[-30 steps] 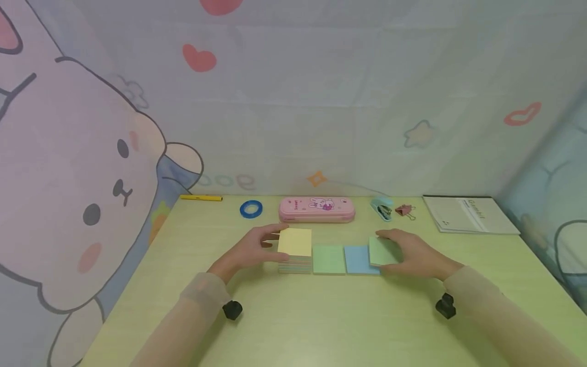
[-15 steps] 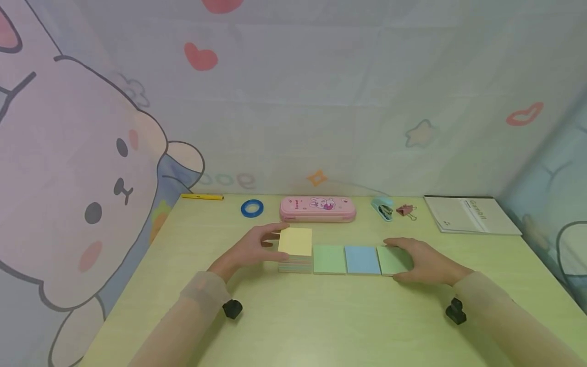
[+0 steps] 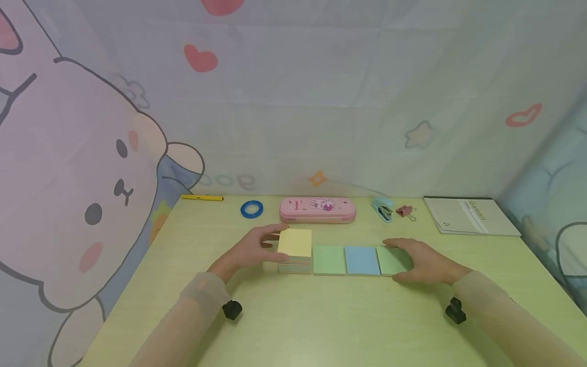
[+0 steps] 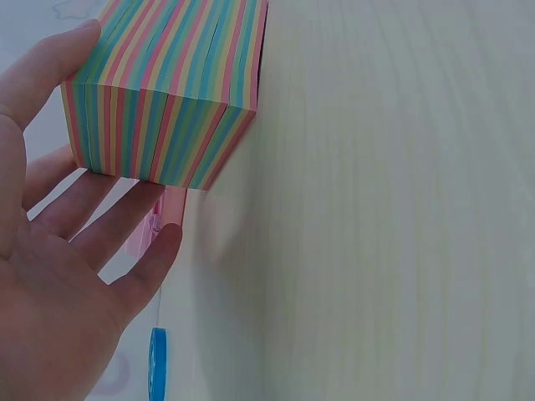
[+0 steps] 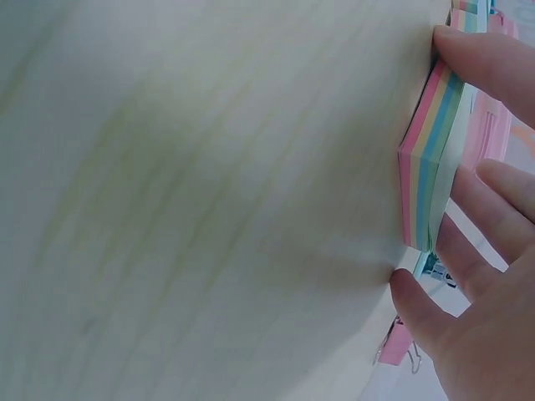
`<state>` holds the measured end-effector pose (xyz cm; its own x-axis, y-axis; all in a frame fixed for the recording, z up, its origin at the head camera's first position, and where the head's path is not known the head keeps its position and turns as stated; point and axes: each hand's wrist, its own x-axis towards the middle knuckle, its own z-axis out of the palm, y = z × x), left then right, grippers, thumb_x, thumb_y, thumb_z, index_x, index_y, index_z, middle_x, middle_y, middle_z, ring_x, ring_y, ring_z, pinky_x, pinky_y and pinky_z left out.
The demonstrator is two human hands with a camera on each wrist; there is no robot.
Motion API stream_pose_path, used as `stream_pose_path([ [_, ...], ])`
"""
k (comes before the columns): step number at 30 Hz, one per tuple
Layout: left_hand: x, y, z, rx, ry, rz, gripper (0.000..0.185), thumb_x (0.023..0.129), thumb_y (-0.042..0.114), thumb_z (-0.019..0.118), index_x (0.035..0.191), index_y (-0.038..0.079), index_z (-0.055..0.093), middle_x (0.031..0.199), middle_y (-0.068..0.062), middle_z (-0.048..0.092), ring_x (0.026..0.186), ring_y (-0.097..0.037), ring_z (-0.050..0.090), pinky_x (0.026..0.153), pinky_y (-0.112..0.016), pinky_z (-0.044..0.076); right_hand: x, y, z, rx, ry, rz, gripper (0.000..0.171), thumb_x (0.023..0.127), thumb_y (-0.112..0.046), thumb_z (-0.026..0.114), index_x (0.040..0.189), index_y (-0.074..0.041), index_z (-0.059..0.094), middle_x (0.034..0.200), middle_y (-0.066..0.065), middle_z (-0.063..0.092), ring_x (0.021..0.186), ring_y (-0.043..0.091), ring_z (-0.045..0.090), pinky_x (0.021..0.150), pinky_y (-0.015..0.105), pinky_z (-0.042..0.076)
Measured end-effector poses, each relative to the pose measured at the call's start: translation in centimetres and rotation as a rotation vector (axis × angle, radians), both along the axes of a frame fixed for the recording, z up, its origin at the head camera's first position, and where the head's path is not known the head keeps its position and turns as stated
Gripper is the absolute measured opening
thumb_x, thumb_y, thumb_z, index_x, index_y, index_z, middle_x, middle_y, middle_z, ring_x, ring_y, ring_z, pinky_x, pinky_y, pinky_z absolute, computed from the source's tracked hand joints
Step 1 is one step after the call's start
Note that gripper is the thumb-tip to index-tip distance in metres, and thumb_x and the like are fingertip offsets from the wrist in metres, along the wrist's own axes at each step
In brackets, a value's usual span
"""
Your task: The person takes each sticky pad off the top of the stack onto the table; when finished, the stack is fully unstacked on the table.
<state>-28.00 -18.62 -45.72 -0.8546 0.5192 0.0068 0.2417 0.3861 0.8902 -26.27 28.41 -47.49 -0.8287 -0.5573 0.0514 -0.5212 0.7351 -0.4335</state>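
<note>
paper stack [image 3: 295, 250]: striped sides (yellow top)

The notebook [image 3: 471, 215] reads "Gambit", the word running sideways near its 1 o'clock corner. At 9 o'clock from it, the pink case [image 3: 317, 210] bears small lettering, "Sweet", at its own 9 o'clock end. Between 9 and 10 o'clock from the case, the backdrop [image 3: 293, 112] shows faint letters including "oo"; the whole word is unclear.

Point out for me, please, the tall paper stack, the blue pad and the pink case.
Tall paper stack [image 3: 296, 246]: head view, on its yellow top.
Blue pad [image 3: 362, 260]: head view, middle of its top face.
Pink case [image 3: 317, 209]: head view, on its lid.
</note>
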Motion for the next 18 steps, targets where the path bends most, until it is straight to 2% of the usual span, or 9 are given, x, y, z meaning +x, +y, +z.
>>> stream_pose_path([
  [7,-0.14,-0.08,-0.14,-0.005,0.002,-0.001,0.085,0.088,0.027,0.088,0.159,0.006,0.045,0.161,-0.010,0.049,0.141,-0.040,0.052,0.118,-0.058,0.044,-0.15,0.10,0.01,0.000,-0.015,0.001,0.086,0.081,-0.032,0.091,0.152,-0.004,0.052,0.152,0.018,0.056,0.137,0.040,0.053,0.109,0.059,0.047],
  [18,0.07,0.03,0.18,0.005,-0.001,-0.002,0.084,0.088,0.025,0.087,0.158,0.005,0.045,0.160,-0.012,0.049,0.141,-0.041,0.052,0.118,-0.059,0.043,-0.15,0.08,0.47,0.005,-0.029,0.015,0.086,0.080,-0.034,0.091,0.152,-0.005,0.052,0.151,0.017,0.056,0.134,0.038,0.055,0.105,0.055,0.049],
])
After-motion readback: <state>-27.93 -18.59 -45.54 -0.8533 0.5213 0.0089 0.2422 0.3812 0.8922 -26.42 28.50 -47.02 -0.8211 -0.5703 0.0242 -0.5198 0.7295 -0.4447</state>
